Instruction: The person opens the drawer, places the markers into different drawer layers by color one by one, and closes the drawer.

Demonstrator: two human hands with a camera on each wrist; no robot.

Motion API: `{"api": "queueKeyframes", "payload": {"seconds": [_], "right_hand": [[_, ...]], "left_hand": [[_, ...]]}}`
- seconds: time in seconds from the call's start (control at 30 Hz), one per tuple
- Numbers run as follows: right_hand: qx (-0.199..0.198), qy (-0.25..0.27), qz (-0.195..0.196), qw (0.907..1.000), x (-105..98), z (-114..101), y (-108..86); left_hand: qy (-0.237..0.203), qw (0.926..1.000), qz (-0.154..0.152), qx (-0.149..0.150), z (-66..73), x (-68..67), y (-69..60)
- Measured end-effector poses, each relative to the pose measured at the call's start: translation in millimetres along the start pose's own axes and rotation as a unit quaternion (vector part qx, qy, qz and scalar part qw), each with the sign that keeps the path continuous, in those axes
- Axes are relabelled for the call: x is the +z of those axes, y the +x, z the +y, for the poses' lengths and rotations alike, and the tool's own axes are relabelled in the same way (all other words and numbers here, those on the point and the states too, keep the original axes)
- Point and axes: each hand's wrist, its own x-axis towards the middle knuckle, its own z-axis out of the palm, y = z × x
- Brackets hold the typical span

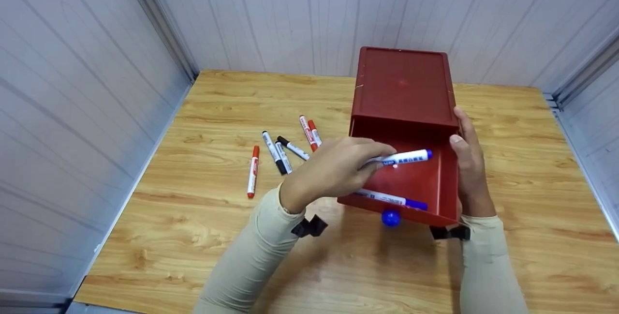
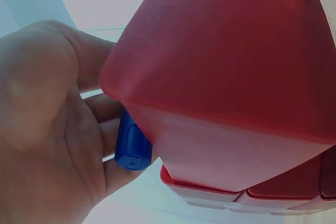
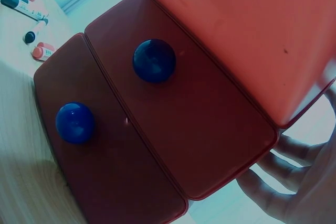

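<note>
My left hand [image 1: 338,166] pinches a white whiteboard marker with a blue cap [image 1: 411,157] above the pulled-out top drawer [image 1: 447,178] of a red drawer cabinet [image 1: 404,86]. The marker's blue end [image 2: 134,145] shows below the fingers in the left wrist view. Inside the drawer, along its front wall, lies another blue-capped marker [image 1: 387,198], partly hidden by that hand. My right hand [image 1: 471,169] rests against the right side of the cabinet and drawer, its thumb at the drawer's side edge. Its fingertips touch the cabinet's side in the right wrist view.
Left of the cabinet, several red markers [image 1: 253,171] and black markers [image 1: 274,153] lie loose on the wooden table [image 1: 203,236]. Two lower drawers [image 3: 205,129] with blue knobs are closed. Another blue knob [image 1: 390,218] sticks out from the pulled-out drawer. Pale panels [image 1: 271,19] enclose the table.
</note>
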Motion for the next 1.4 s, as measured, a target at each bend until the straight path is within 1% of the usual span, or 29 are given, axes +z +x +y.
{"api": "queueKeyframes", "payload": {"seconds": [0.13,0.27,0.37,0.47,0.67,0.8,1.03,1.27,1.4], "right_hand": [[-0.001,0.001,0.003,1.0,-1,1,-0.6],[-0.003,-0.007,-0.002,1.0,-1,1,-0.3],[-0.004,-0.002,-0.005,1.0,0,1,-0.3],[-0.005,0.009,-0.007,0.9999,0,2,-0.8],[0.0,0.005,-0.006,1.0,0,2,-1.2],[0.003,-0.001,-0.011,0.9999,0,2,-0.4],[0.002,0.001,-0.002,1.0,0,0,-0.6],[0.008,-0.012,0.004,0.9999,0,0,-0.9],[0.004,-0.005,0.008,0.9999,0,1,-0.5]], "left_hand": [[-0.01,0.9995,-0.03,0.0,5.1,1.1,3.4],[0.009,0.9983,-0.056,0.009,9.8,2.7,4.7],[0.019,0.9971,-0.071,0.022,11.9,4.8,5.9],[0.021,0.9963,-0.078,0.028,13.1,7.4,7.6],[0.037,0.9949,-0.093,0.01,13.3,12.6,8.1],[0.046,0.9939,-0.1,0.003,12.3,14.2,8.1],[0.044,0.9938,-0.102,0.0,9.9,16.0,8.8],[0.052,0.993,-0.107,-0.003,9.1,17.7,8.8],[0.061,0.993,-0.101,0.002,8.6,18.3,9.0]]}}
